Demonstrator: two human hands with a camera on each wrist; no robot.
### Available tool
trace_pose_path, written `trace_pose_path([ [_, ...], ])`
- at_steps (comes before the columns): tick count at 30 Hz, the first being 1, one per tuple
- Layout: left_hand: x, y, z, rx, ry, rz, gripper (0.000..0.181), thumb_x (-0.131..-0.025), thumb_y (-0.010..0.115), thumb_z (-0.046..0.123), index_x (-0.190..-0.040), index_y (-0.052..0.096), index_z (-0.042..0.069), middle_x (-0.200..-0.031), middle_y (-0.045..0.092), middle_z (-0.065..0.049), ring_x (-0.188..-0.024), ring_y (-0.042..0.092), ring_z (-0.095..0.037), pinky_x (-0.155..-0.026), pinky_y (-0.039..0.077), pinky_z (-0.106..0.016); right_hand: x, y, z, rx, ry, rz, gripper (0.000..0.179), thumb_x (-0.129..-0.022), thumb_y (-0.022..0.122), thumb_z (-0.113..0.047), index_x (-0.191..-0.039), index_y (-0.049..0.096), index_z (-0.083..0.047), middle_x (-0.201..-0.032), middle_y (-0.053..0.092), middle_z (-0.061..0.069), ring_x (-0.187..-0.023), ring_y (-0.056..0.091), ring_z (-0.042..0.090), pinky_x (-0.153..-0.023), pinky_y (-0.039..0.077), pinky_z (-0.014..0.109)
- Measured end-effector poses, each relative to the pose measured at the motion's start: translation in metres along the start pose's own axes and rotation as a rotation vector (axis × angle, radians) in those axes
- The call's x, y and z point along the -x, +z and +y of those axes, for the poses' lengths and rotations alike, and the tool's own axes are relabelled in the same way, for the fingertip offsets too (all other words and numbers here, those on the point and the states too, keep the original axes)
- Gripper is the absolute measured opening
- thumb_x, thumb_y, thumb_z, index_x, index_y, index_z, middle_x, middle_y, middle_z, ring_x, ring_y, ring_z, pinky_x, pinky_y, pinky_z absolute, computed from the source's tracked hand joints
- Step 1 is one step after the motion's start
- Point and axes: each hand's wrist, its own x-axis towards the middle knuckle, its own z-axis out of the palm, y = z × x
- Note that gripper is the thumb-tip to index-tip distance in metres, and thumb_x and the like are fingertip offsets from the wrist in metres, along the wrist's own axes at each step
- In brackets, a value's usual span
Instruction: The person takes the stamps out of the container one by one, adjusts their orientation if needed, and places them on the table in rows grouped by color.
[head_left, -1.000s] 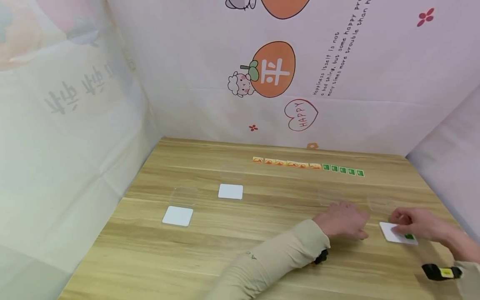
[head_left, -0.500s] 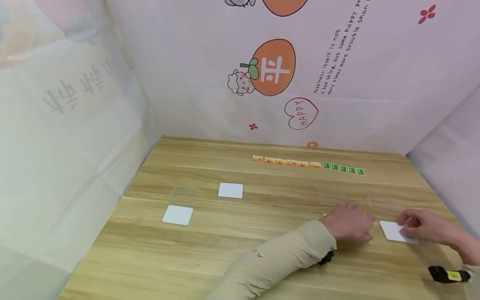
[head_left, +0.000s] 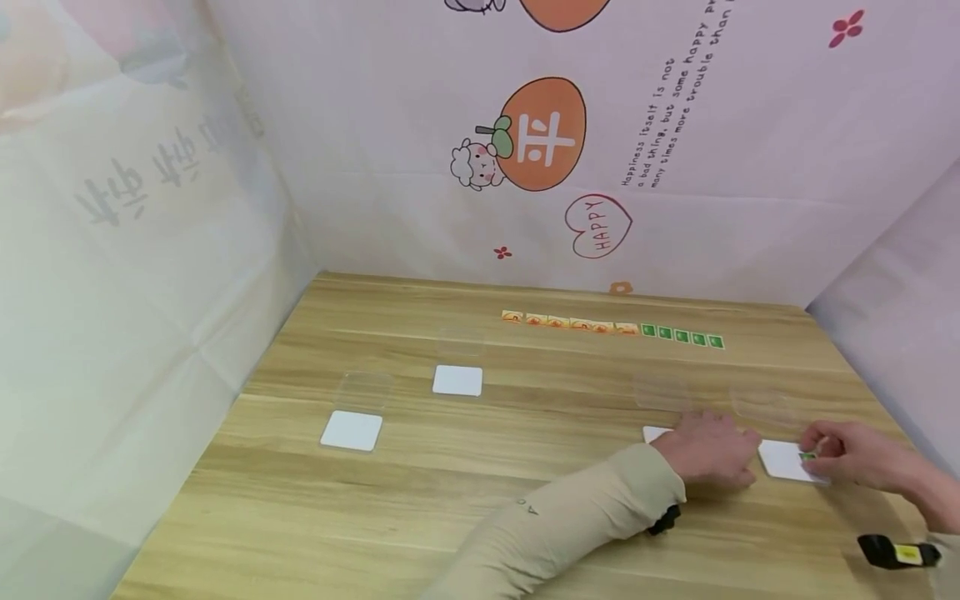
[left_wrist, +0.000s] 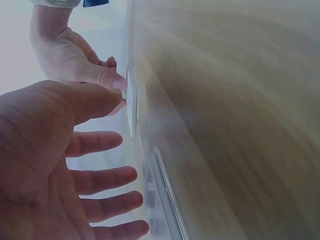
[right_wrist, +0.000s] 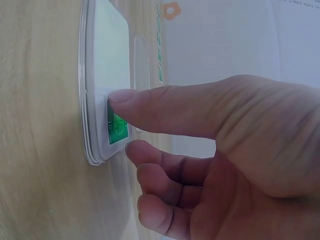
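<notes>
My right hand [head_left: 855, 454] is at the rightmost white card [head_left: 780, 460], which lies in a clear plastic tray. In the right wrist view, my thumb [right_wrist: 150, 107] presses on the edge of a small green printed square [right_wrist: 117, 124] lying flat near the card's end. The middle, ring and little fingers curl loosely beside the card, and the index finger is hidden behind the thumb. My left hand [head_left: 712, 450] hovers just left of this card with fingers spread and nothing in them. It partly covers another white card [head_left: 654, 432].
Two more white cards [head_left: 458, 381] [head_left: 352, 431] lie to the left. Clear plastic covers [head_left: 363, 390] [head_left: 662, 392] lie behind the cards. Along the back runs a row of orange squares [head_left: 557, 322] and green squares [head_left: 682, 336]. Printed fabric walls [head_left: 420, 183] enclose the wooden table [head_left: 450, 492].
My left hand has moved right, uncovering part of the white card beneath it. My right hand has shifted slightly, so the green square shows between thumb and finger.
</notes>
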Motion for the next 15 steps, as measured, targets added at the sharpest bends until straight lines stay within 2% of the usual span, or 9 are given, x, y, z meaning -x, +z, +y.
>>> trace_pose_path([
  [4,-0.002,0.0,0.006,0.027,-0.023,-0.001,0.038,-0.097,0.046,0.056,-0.133,0.039,0.048,-0.137,0.042,0.023,-0.128,0.04,-0.003,-0.107,0.035,-0.033,0.0,0.001,0.0,-0.003,-0.021,0.008,0.013,-0.087,0.07,-0.007,-0.091,0.058,-0.006,-0.068,0.047,-0.01,-0.06,0.039,-0.004,-0.049,0.032,0.022],
  [9,-0.004,0.001,0.011,0.035,-0.034,0.0,0.036,-0.097,0.046,0.055,-0.132,0.04,0.049,-0.137,0.041,0.023,-0.128,0.039,-0.004,-0.106,0.034,-0.035,-0.001,0.002,0.0,-0.008,-0.029,-0.004,0.011,-0.089,0.069,-0.009,-0.09,0.058,-0.007,-0.069,0.049,-0.011,-0.062,0.041,-0.005,-0.05,0.035,0.022],
  [15,-0.01,0.001,0.018,0.039,-0.034,-0.02,0.037,-0.098,0.046,0.055,-0.134,0.039,0.05,-0.138,0.039,0.023,-0.129,0.037,-0.004,-0.106,0.034,-0.035,0.001,-0.001,0.003,-0.009,0.018,-0.044,0.012,-0.091,0.068,-0.013,-0.094,0.059,-0.006,-0.071,0.052,-0.009,-0.062,0.042,-0.004,-0.05,0.036,0.022],
])
